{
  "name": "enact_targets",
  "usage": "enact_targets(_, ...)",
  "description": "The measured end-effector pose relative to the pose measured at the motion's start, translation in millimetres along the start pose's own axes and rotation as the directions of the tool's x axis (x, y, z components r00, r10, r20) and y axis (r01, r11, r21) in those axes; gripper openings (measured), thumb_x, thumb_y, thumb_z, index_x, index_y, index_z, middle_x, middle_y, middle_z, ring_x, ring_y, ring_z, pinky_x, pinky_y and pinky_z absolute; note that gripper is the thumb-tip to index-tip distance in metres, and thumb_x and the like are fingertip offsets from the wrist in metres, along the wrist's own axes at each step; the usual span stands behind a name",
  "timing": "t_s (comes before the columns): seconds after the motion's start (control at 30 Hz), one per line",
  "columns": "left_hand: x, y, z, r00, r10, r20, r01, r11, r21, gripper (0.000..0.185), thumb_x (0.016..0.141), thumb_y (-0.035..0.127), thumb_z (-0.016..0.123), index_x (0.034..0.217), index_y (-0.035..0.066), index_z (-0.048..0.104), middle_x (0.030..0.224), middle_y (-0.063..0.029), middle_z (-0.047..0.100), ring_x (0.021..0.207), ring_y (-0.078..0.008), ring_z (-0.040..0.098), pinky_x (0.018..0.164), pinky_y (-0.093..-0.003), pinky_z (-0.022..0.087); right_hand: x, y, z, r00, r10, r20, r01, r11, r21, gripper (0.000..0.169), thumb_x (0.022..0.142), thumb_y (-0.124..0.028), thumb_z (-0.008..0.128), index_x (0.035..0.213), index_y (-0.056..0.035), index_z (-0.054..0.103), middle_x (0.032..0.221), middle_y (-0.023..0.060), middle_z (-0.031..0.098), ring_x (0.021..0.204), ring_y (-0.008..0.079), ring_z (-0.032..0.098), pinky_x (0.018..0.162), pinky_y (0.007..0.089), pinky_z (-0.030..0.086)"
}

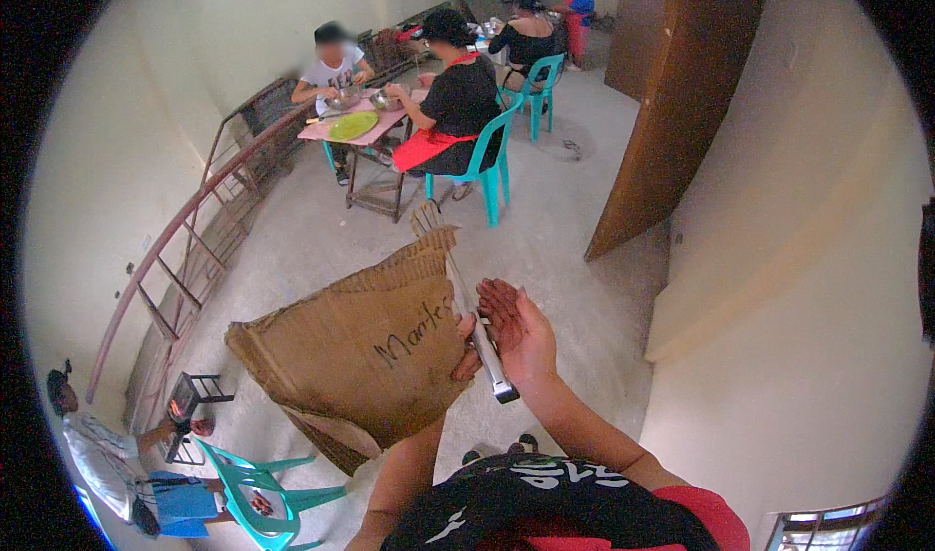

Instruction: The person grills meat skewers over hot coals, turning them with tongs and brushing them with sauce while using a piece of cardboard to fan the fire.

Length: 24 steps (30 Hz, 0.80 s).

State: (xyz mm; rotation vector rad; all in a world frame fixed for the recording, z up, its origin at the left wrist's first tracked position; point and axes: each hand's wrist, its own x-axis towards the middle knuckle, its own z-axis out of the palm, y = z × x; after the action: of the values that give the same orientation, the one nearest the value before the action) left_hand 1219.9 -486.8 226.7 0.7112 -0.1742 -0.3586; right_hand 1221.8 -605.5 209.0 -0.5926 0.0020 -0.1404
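Note:
My left hand [467, 346] grips the right edge of a torn piece of corrugated cardboard [350, 346], which bears handwriting, together with a pair of metal tongs [488, 357]. The tongs lie slantwise along that edge, their scalloped tips pointing away from me over the cardboard's upper corner. Just right of the tongs, my right hand [518, 332] is held palm up with its fingers slightly curled and dark smudges on them. Nothing is seen resting in its palm. Part of my left hand is hidden behind the cardboard.
At lower left a person stands by a small grill [182, 405] with glowing coals; a green plastic chair [256, 492] beside it holds a plate of food. Ahead, people sit around a table [314, 131] with bowls. Metal ladder-like frames [197, 200] line the left wall; a brown door [657, 135] stands right.

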Motion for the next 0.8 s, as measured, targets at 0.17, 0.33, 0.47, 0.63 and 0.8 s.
enact_targets(0.17,-1,4,-5,0.985,-0.041,-0.168,0.079,0.971,0.224,0.02,0.081,0.022,0.052,0.067,0.012,0.042,0.043,0.0019,0.037,0.027,-0.0094,0.03,0.026,-0.0222,0.021,1,3,8,0.998,0.046,0.031,-0.046,0.999,0.0,0.038,0.087,-0.028,0.036,0.108,0.0024,0.046,0.112,0.0138,0.049,0.104,0.0234,0.045,0.091,0.0342,0.031)
enact_targets(0.33,8,-13,-36,0.989,-0.019,-0.149,0.07,0.937,0.342,0.029,0.084,0.037,0.044,0.067,0.013,0.044,0.037,0.0017,0.036,0.025,-0.0106,0.028,0.025,-0.0245,0.02,2,5,19,0.996,0.083,0.034,-0.084,0.996,0.03,0.036,0.087,-0.026,0.036,0.106,0.0016,0.048,0.109,0.0115,0.052,0.1,0.0219,0.048,0.089,0.0335,0.033)
enact_targets(0.47,-1,3,-9,0.971,-0.029,-0.237,0.094,0.959,0.267,0.016,0.08,0.015,0.055,0.071,0.01,0.043,0.046,0.0017,0.04,0.027,-0.0094,0.031,0.027,-0.0207,0.022,5,9,10,0.993,0.099,0.07,-0.099,0.995,-0.006,0.039,0.087,-0.028,0.035,0.109,0.0022,0.044,0.113,0.0138,0.048,0.107,0.0233,0.042,0.092,0.034,0.029)
enact_targets(0.63,-5,-4,-36,0.988,0.016,-0.157,0.003,0.993,0.118,0.016,0.08,0.017,0.055,0.073,0.009,0.042,0.048,0.0015,0.04,0.028,-0.0084,0.031,0.026,-0.0195,0.021,5,17,16,0.985,0.113,0.133,-0.112,0.994,-0.012,0.039,0.087,-0.029,0.036,0.11,0.0016,0.044,0.113,0.0132,0.048,0.107,0.0232,0.042,0.092,0.0341,0.029)
enact_targets(0.8,-10,6,-28,0.959,0.017,-0.282,0.058,0.964,0.258,0.018,0.08,0.019,0.054,0.072,0.009,0.042,0.048,0.0014,0.04,0.028,-0.0074,0.03,0.026,-0.019,0.021,6,26,20,0.988,0.122,0.099,-0.124,0.992,0.018,0.035,0.087,-0.026,0.035,0.107,0.0007,0.047,0.11,0.0124,0.051,0.102,0.0226,0.046,0.088,0.034,0.034)
